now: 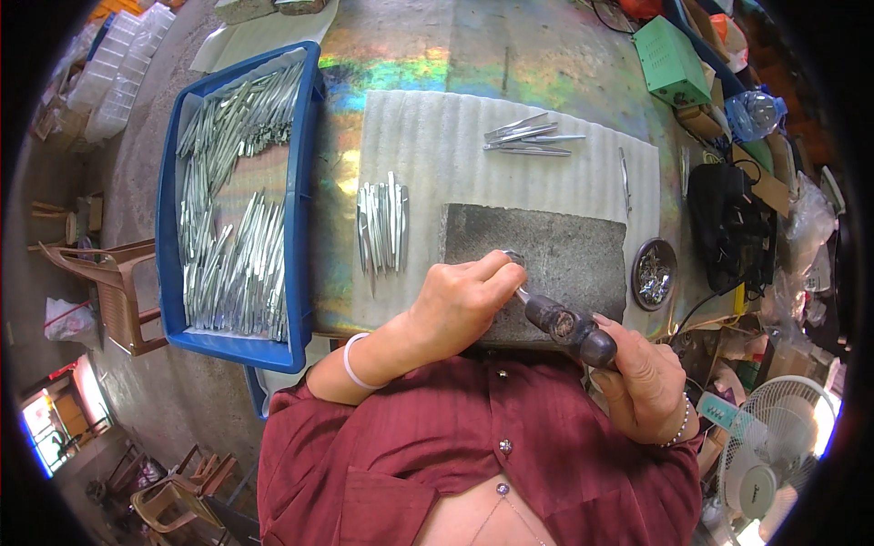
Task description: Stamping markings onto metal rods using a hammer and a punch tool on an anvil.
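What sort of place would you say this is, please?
It is probably a small metalworking workshop: a blue tray holds many slim metal pieces, and the right hand grips a hammer near a dark grey slab.

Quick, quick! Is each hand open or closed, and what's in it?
Left hand: closed, pinching a slim metal piece, mostly hidden by the fingers.
Right hand: closed around a dark-headed hammer.
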`<state>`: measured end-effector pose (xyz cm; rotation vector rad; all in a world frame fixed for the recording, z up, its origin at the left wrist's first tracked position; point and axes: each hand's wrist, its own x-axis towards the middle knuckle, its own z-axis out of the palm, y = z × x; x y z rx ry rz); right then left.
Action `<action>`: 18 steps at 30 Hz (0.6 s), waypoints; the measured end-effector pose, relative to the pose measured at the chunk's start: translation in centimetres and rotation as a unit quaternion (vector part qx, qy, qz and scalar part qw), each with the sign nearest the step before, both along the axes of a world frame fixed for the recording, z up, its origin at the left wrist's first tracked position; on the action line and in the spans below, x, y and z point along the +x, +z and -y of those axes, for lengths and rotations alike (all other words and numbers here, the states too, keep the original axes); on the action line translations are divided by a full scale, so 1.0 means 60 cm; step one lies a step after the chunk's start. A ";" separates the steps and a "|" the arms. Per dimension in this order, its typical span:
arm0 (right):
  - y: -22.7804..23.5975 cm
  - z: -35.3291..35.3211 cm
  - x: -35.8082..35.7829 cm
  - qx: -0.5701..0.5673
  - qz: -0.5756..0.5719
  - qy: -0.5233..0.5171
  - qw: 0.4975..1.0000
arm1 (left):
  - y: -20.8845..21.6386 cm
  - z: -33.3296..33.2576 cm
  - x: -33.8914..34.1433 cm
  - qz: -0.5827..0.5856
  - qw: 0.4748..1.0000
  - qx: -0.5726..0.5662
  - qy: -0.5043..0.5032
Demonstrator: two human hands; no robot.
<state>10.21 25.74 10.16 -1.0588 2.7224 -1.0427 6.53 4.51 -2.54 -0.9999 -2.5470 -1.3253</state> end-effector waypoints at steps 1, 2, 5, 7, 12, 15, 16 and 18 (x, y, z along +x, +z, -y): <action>-0.001 0.000 0.000 0.003 -0.003 -0.001 1.000 | 0.000 0.000 0.000 0.002 1.000 0.000 0.001; -0.001 0.001 0.000 0.006 -0.005 -0.002 1.000 | 0.000 0.000 0.000 0.002 1.000 0.001 0.002; 0.003 -0.002 0.004 0.014 0.007 -0.004 1.000 | -0.001 0.001 0.000 -0.004 1.000 0.002 0.002; 0.001 0.003 0.006 0.011 0.002 -0.016 1.000 | -0.001 0.000 0.000 -0.007 1.000 0.001 0.002; 0.043 -0.010 0.075 -0.191 0.037 -0.132 0.972 | -0.008 0.005 0.000 -0.008 1.000 0.001 0.006; 0.105 -0.034 0.035 0.073 0.097 -0.019 0.992 | 0.003 -0.003 0.001 -0.009 1.000 0.007 -0.007; 0.068 -0.014 0.019 0.126 0.068 -0.006 0.990 | 0.001 0.003 0.001 -0.010 1.000 0.000 0.000; 0.025 0.015 0.003 0.072 -0.012 -0.062 0.995 | -0.004 -0.001 -0.015 -0.014 1.000 -0.010 0.007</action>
